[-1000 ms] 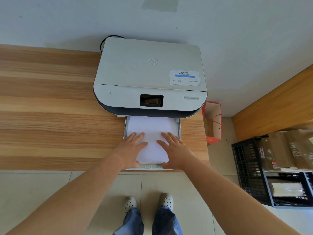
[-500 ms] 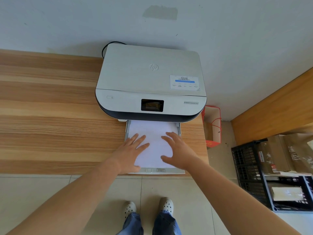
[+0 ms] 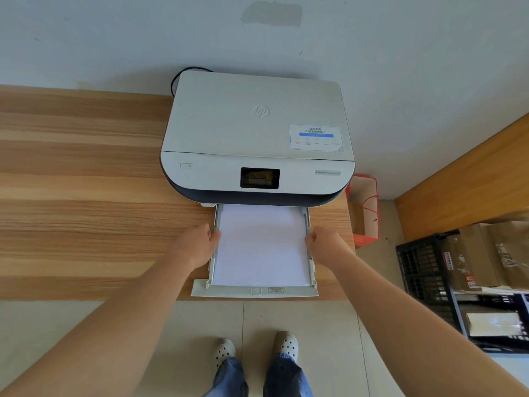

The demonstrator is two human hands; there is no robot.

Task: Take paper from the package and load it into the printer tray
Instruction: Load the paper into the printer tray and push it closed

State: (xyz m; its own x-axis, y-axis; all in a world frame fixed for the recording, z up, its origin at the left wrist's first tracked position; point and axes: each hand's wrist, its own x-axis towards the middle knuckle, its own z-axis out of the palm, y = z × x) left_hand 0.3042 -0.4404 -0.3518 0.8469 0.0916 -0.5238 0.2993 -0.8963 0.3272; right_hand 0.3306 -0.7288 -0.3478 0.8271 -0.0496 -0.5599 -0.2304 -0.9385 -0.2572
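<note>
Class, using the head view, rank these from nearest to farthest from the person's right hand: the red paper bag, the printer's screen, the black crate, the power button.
From the right hand:
1. Red paper bag, just right, on the floor.
2. Printer's screen, up and left.
3. Power button, far left of the printer front.
4. Black crate looks comparable to the button; too close to call.

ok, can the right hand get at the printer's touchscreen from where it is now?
Probably yes. The right hand sits at the right side rail of the paper tray, loosely curled and seemingly holding nothing. The touchscreen faces up on the printer front, just beyond the tray, with nothing between them.
</note>
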